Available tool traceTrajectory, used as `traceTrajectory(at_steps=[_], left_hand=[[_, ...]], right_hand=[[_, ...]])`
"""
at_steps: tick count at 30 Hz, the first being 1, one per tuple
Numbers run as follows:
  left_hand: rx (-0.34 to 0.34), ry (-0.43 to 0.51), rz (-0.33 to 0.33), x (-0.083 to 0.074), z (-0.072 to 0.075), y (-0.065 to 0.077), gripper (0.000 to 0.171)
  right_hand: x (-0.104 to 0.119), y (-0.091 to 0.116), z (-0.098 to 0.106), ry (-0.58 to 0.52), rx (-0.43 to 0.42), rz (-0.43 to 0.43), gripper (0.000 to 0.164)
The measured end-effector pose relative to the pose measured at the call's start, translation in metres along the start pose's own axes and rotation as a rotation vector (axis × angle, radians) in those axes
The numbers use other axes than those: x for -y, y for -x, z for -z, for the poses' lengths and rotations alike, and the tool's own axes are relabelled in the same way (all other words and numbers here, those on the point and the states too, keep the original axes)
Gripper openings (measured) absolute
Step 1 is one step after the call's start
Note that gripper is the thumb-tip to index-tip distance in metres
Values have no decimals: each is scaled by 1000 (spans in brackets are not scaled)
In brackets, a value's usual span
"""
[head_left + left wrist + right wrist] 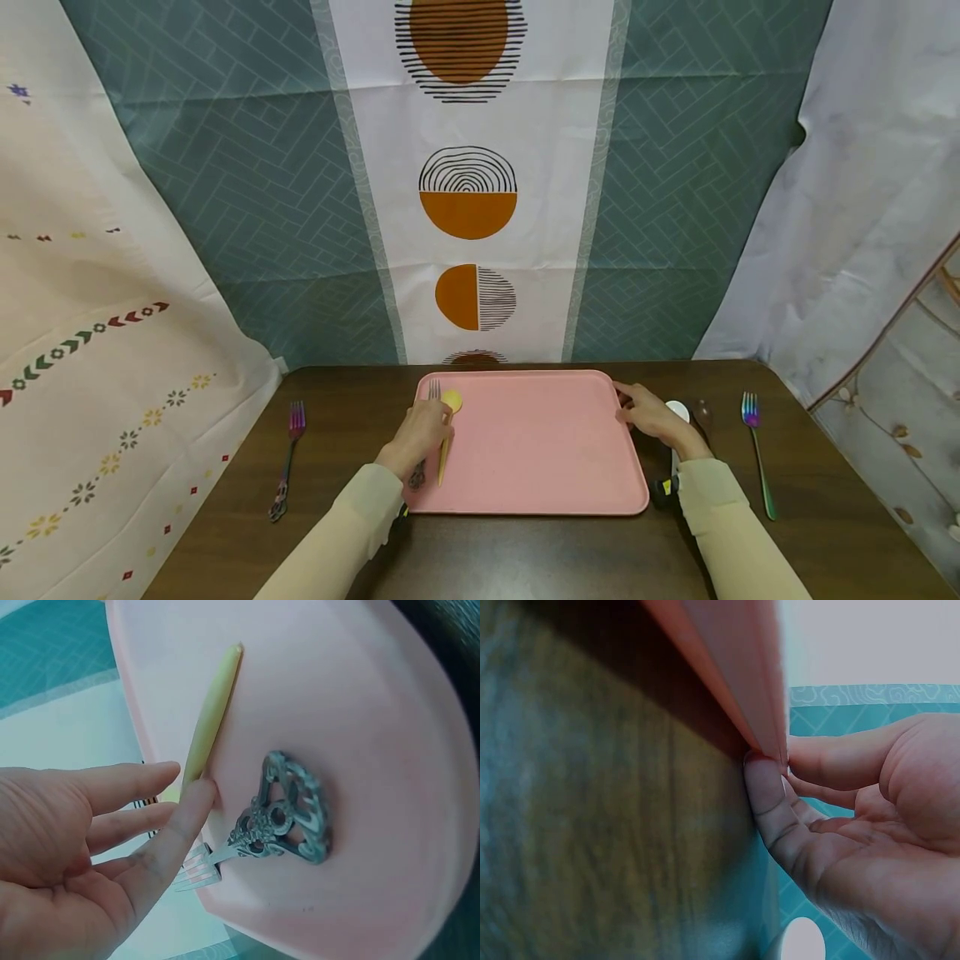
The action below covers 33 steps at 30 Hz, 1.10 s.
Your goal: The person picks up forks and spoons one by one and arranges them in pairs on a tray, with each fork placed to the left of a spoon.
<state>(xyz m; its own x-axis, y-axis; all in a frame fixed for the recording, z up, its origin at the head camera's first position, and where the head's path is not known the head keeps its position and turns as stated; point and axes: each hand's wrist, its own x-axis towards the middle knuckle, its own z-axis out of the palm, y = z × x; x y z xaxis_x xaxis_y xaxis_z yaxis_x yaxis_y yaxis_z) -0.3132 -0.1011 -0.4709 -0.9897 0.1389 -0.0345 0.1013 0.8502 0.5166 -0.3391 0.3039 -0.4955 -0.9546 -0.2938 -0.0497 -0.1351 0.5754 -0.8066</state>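
A pink tray (540, 442) lies on the dark wooden table. At its left side rest a silver fork (417, 477) with an ornate openwork handle (281, 814) and a yellow spoon (443, 461). My left hand (422, 429) reaches over both and pinches the yellow spoon's handle (214, 712) between thumb and fingertips; the fork lies beneath the hand, its middle hidden. Over at the tray's right edge, my right hand (648, 412) grips the rim (739, 682), thumb on one side and fingers on the other.
Left of the tray lies a fork (287, 458) with purple tines. To the right are a white spoon (677, 410), partly behind the right wrist, a dark brown spoon (702, 414) and a rainbow-coloured fork (752, 417). A patterned cloth (480, 250) hangs behind the table.
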Motion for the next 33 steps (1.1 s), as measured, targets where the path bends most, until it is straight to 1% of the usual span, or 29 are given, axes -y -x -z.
traceTrajectory(at_steps=[2, 5, 7, 9, 10, 11, 14, 16, 19, 21, 25, 33], left_hand=[[5, 4, -1, 0, 0, 0, 3], [5, -14, -18, -2, -1, 0, 14], [11, -17, -27, -2, -1, -1, 18], [4, -34, -38, -2, 1, -1, 11], [4, -33, -33, -1, 2, -1, 7], [1, -38, -35, -1, 3, -1, 10], [-21, -41, -30, 0, 10, 0, 30], [-28, -17, -20, 0, 15, -1, 35], [-46, -4, -24, -1, 24, -2, 37], [-50, -12, -36, -1, 28, -4, 37], [-53, -45, -41, -2, 31, -7, 36], [-77, -9, -47, -1, 39, -11, 35]], right_hand=[[0, 1, 1, 5, 0, -4, 69], [0, 1, 1, 9, 0, 0, 69], [-1, 1, 2, 9, -4, -8, 69], [-1, 1, 1, 12, -2, -7, 69], [-2, 1, 1, 11, -2, -11, 69], [-2, 1, 0, 11, -4, -15, 69], [-3, 0, 0, 11, 3, -6, 69], [-4, -1, -1, 7, 3, -3, 70], [-5, -1, -1, 6, 0, 0, 69], [-4, -2, -1, 8, -2, -1, 69], [-3, -2, 0, 7, 0, -2, 69], [-2, -2, 0, 12, 1, 2, 70]])
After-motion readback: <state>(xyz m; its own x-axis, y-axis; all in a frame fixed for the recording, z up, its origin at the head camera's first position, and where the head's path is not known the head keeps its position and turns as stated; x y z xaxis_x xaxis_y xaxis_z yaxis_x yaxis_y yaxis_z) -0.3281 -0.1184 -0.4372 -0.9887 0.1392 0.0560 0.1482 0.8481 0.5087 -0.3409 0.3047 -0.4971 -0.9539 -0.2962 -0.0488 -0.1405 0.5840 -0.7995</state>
